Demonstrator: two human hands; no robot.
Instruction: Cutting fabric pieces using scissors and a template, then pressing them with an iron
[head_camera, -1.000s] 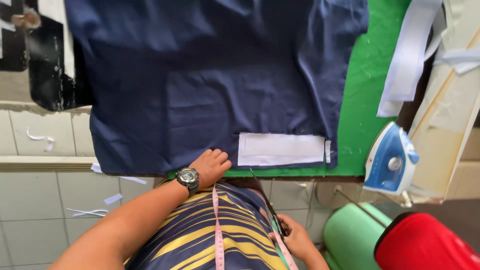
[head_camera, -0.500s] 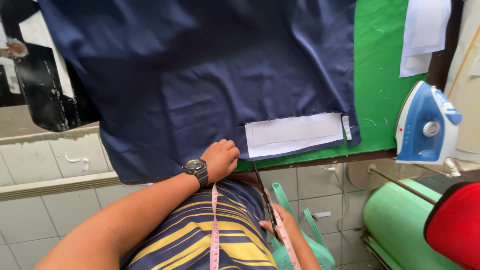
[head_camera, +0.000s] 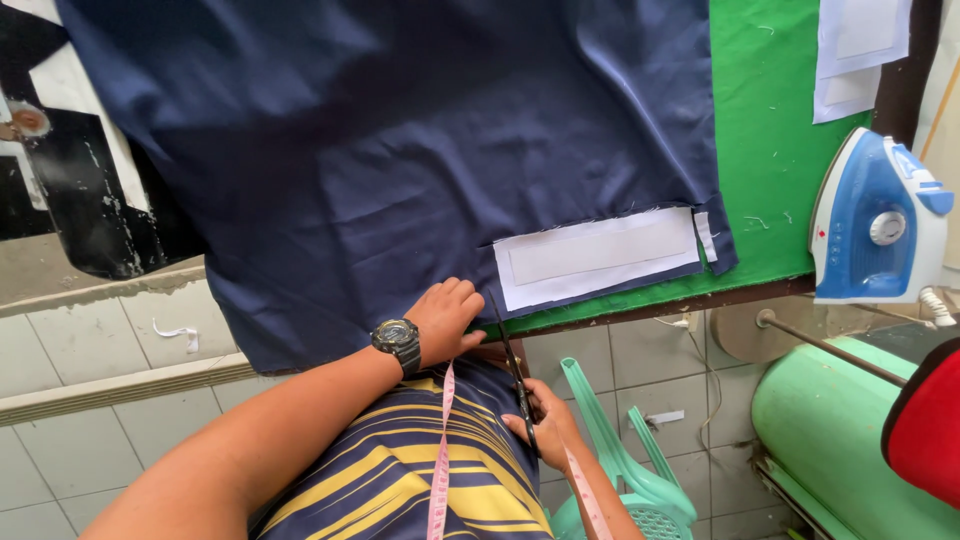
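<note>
Navy fabric (head_camera: 400, 150) lies spread over the green worktop (head_camera: 760, 150), lower edge hanging past the front. Left hand (head_camera: 445, 318), wristwatch (head_camera: 398, 340) on the wrist, rests flat on that edge, fingers (head_camera: 460, 295) loosely curled, gripping nothing. Right hand (head_camera: 545, 425) is closed around the handles of dark scissors (head_camera: 510, 365); blades point up to the fabric edge, just beside a white rectangular patch (head_camera: 600, 255). Blue-and-white iron (head_camera: 880, 225) stands at the worktop's right end.

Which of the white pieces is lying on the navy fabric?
The long white rectangle by the fabric's lower right corner; the other white pieces lie on the green board.
</note>
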